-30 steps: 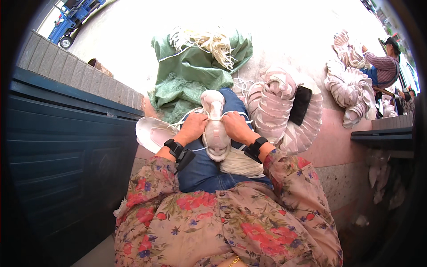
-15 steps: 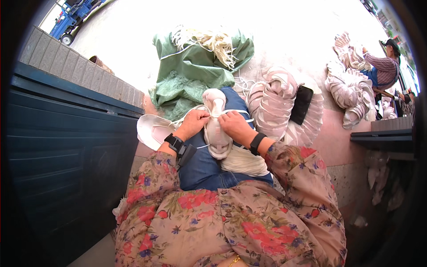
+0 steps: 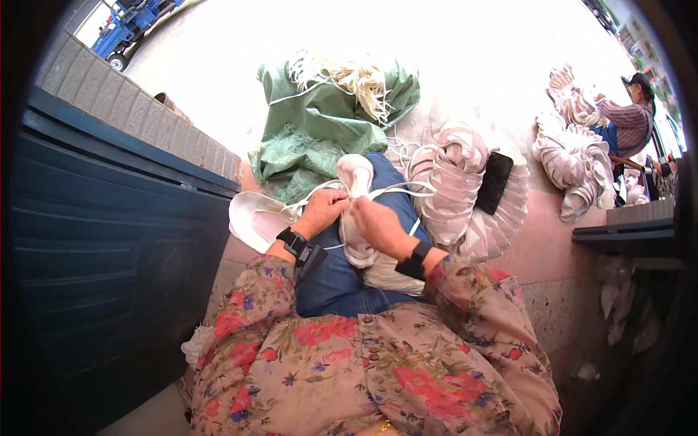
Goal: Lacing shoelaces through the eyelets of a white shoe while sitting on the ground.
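Note:
A pale pink-white shoe upper [image 3: 355, 173] lies lengthwise over my jeans, a white shoelace [image 3: 402, 189] running across its middle. My left hand [image 3: 324, 211] is closed in a pinch on the lace at the upper's left side. Just beside it, my right hand [image 3: 379, 227] covers part of the upper, its fingers bent together at the lace; motion blurs it a little. Loose lace ends stick out to the right. Left of my left hand rests another white upper [image 3: 256, 221], with lace strands near it.
A green sack [image 3: 320, 120] bearing a bundle of cream laces [image 3: 349, 80] lies ahead. Stacked uppers [image 3: 447, 185] and a black phone [image 3: 494, 183] are to the right. More laces [image 3: 396, 276] lie on my lap. A dark blue door [image 3: 116, 269] stands left; another person [image 3: 629, 120] sits far right.
My right hand has turned and come in toward my left hand, covering more of the upper. The lace's loose end now stretches out to the right. The view has shifted slightly.

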The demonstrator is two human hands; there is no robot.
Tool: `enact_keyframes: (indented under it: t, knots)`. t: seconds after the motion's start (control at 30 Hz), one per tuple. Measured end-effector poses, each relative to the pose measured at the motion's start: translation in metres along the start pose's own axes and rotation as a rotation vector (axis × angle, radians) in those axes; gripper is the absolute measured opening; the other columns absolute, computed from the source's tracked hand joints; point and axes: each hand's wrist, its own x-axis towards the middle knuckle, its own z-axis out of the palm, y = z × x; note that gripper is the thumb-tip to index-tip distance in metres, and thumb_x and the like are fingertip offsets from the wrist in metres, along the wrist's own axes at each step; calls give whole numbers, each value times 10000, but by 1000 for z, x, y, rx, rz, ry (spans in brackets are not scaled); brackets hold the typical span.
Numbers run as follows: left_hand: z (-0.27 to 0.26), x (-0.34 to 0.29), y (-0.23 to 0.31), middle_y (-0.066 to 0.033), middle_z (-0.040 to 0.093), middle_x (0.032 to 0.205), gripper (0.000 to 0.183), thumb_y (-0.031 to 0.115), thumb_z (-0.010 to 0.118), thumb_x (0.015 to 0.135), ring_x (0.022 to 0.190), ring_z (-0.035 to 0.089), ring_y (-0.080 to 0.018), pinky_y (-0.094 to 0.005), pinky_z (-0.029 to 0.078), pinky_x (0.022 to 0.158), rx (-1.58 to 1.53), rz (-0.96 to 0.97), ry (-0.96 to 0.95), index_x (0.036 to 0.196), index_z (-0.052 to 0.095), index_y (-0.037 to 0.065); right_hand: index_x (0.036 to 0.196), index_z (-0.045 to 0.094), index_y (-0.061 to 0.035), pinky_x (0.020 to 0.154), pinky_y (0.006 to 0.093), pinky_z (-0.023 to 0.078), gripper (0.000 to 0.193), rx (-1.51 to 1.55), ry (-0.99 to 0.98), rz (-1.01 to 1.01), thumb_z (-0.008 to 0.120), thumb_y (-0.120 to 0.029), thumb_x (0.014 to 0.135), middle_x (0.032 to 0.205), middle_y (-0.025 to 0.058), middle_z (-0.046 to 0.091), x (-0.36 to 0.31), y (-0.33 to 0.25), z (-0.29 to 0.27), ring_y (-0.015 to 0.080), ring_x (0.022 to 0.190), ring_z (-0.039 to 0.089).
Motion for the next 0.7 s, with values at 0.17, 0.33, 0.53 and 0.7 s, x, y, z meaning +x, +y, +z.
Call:
enact_keyframes:
  t: [0.17,0.33,0.53,0.7]
  knots:
    - [0,-1,4,-103,662,815,221,145,600,838,730,591,-134,-272,467,681,28,51,-21,955,651,-36,802,550,-46,616,428,438,138,-278,41,-178,552,-181,833,719,135,601,21,32,20,304,718,614]
    - [5,1,-7,-103,648,785,207,140,600,834,695,576,-136,-276,457,651,38,72,-1,924,650,-41,715,562,-98,673,381,365,55,-689,105,-428,551,-138,751,677,85,593,29,32,27,206,643,595]
    - [16,-3,5,-134,654,853,171,173,635,786,794,592,-323,-397,455,761,286,166,197,870,668,27,659,563,-113,668,408,359,85,-569,89,-504,565,-153,733,575,58,558,32,27,14,235,575,579]
    - [19,-46,31,-76,594,1028,180,127,659,752,952,505,-307,-398,436,806,519,442,249,926,653,84,657,531,-78,657,412,376,124,-270,82,-433,560,-133,764,583,89,554,-28,29,-16,268,575,568]
